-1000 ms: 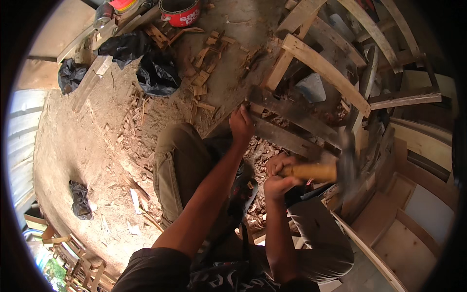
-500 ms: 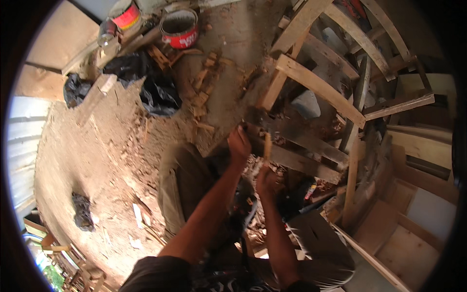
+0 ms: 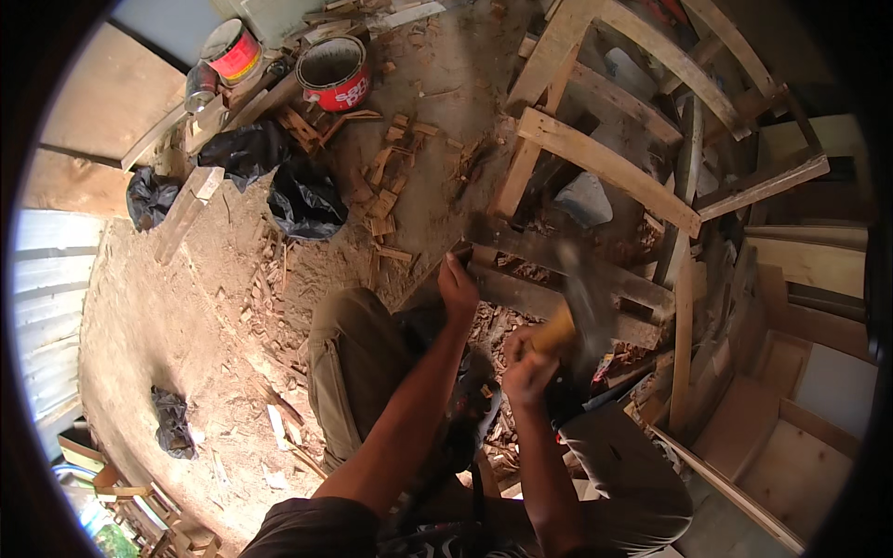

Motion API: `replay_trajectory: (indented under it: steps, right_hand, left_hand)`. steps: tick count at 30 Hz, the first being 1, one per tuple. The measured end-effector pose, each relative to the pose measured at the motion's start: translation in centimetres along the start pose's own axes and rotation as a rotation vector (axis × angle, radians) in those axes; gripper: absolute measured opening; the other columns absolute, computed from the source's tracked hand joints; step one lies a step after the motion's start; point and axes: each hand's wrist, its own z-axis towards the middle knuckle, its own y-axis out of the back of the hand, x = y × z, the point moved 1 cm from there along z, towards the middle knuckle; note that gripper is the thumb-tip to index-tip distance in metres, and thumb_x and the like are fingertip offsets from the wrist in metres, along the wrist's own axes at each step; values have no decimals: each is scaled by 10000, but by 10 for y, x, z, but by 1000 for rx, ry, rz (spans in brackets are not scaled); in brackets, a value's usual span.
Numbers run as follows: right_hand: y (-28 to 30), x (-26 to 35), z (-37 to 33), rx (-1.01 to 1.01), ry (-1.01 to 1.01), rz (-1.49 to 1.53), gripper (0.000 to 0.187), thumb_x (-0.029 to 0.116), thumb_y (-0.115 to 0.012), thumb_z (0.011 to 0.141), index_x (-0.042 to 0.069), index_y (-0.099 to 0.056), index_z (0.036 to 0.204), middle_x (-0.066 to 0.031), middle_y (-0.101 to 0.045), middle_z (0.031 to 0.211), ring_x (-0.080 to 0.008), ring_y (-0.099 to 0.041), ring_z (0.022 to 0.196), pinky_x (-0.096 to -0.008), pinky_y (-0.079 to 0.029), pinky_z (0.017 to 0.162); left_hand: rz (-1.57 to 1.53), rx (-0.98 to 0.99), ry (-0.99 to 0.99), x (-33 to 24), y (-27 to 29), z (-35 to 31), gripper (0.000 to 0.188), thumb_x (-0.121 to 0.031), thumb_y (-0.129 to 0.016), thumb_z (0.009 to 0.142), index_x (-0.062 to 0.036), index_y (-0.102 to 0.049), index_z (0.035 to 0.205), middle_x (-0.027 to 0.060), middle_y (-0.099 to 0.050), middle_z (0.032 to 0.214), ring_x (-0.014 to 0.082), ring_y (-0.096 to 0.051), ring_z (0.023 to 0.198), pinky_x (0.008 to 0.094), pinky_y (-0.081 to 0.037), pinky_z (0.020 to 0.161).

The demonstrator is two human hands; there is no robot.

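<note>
My right hand (image 3: 528, 367) is closed around the yellowish handle of a hammer (image 3: 555, 332). The hammer's dark head is smeared by motion over the right part of a wooden frame (image 3: 521, 291). That frame is made of dark, weathered slats and lies low in front of my knees. At its left end, my left hand (image 3: 458, 290) is closed on the frame's corner, its fingertips partly hidden. Whether a nail stands there is too small to tell.
Curved wooden chair-like frames (image 3: 609, 167) stand at the far right, with wooden panels (image 3: 791, 446) below them. Black plastic bags (image 3: 307, 200), a red bucket (image 3: 335, 79) and wood scraps (image 3: 386, 191) lie at the far left. Wood chips cover the dirt floor.
The hammer has swung right, away from the frame's left end near my left hand, and its head is now blurred. My left hand stays at the corner. The view has shifted slightly.
</note>
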Motion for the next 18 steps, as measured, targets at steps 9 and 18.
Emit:
replay_trajectory:
  steps: [9, 18]
  right_hand:
    - [-4, -2, -2, 95, -45, -151, 648, 560, -355, 1020, 15, -481, 693, -55, -496, 583, -193, -491, 513, -396, -364, 509]
    - [-12, 1, 12, 115, -172, 11, 642, 570, -357, 1027, 36, -454, 685, -36, -393, 523, -170, -418, 472, -407, -323, 482]
  left_hand:
    - [37, 6, -46, 1, -2, 1, 579, -367, -276, 1091, 62, -664, 1107, 192, -700, 940, 270, -669, 889, 387, -495, 778]
    - [76, -59, -65, 8, -1, 5, 517, -330, -308, 1085, 37, -670, 1047, 196, -693, 920, 326, -655, 810, 399, -493, 762]
